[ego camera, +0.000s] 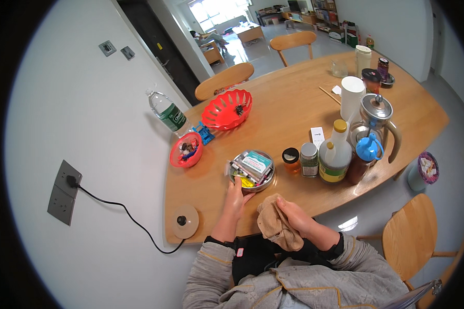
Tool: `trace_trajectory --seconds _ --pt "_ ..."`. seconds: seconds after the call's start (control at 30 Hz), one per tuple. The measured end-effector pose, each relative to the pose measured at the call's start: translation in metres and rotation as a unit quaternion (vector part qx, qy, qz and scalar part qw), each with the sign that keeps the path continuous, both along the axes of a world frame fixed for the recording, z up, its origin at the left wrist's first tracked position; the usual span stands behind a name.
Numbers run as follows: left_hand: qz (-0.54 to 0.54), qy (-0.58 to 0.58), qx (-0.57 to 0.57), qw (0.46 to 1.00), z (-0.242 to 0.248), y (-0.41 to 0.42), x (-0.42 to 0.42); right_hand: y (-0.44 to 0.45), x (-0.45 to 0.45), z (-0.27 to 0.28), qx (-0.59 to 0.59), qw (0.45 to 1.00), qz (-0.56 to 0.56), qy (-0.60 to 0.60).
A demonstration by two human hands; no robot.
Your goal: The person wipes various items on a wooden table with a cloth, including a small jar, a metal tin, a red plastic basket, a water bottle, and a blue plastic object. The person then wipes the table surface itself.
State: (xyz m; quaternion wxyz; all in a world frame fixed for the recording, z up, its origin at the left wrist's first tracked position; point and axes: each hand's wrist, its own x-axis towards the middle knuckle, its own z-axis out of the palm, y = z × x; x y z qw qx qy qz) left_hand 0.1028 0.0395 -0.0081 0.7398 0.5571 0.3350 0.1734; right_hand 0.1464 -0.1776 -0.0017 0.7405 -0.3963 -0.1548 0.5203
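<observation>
My left hand grips the near left rim of a round metal tin, its thumb over the edge. The tin holds a teal and white packet, several pens or markers and a yellow item. In my right hand is a crumpled tan cloth, held near the front edge of the wooden table, just right of the tin.
Left stand a red bowl of small items, a red slotted basket and a large water bottle. Right are jars, an oil bottle, a blue-topped bottle and a glass pot. A corded round base lies near left.
</observation>
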Motion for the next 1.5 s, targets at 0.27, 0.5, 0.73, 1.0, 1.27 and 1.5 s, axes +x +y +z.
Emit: trace_trajectory --seconds 0.27,0.5,0.73,1.0,1.27,1.5 --pt "-0.052 0.086 0.017 0.995 -0.002 0.012 0.001 0.007 0.011 -0.004 0.009 1.000 -0.005 0.010" --pt "-0.070 -0.050 -0.054 0.995 0.002 -0.006 0.023 0.007 0.021 -0.017 0.022 0.999 0.018 0.045" --pt "-0.068 -0.015 0.073 0.995 0.020 0.011 0.022 0.007 0.022 -0.012 0.004 0.999 -0.012 0.034" --pt "0.107 -0.026 0.075 0.991 0.052 0.110 -0.024 0.009 0.025 -0.014 -0.020 0.998 -0.001 0.056" --pt "0.107 0.059 0.126 0.984 0.055 0.166 -0.022 0.018 0.035 -0.014 -0.070 0.995 0.033 0.063" --pt "0.132 0.145 0.169 0.966 0.015 0.195 0.003 0.018 0.037 -0.012 -0.072 0.996 0.036 0.040"
